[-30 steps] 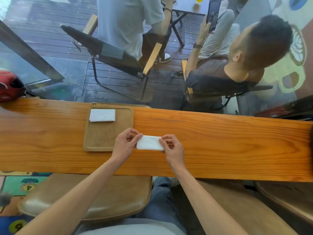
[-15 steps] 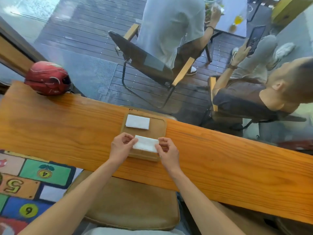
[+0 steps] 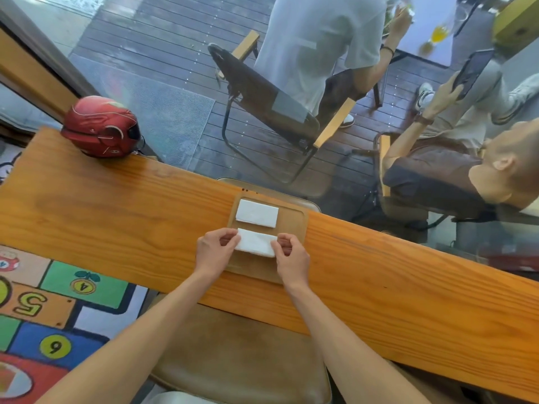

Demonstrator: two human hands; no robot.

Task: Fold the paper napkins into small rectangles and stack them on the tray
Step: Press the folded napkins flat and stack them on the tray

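Napkin now over tray, between grips

both hands pinched, forearms extended

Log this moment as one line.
left hand, right hand: hold folded napkin | over tray | near stacked napkin

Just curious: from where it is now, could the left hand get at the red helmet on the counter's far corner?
Probably yes. The left hand pinches the folded napkin and would have to let go first. Bare counter lies between it and the red helmet; nothing blocks the way, though it looks a long stretch.
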